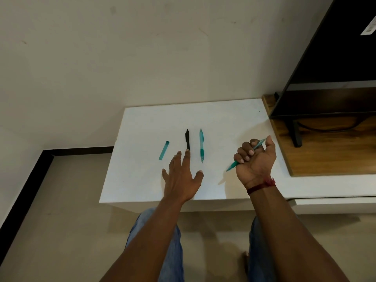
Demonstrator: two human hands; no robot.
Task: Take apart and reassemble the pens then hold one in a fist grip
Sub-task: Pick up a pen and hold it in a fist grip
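On the white table (142, 123) a black pen (187, 139) and a second teal pen (201, 145) lie side by side, both looking whole, with a short flat teal piece (164, 150) apart to their left; whether that piece belongs to a pen I cannot tell. Further right, the right hand (254, 159) is clenched round a teal pen (233, 166) in a fist, tip slanting down toward the table, so the closing grip looks reached; the left hand (181, 180) is spread with straight fingers, one fingertip at the black pen's near end, holding nothing; little seems left, bar perhaps that loose piece.
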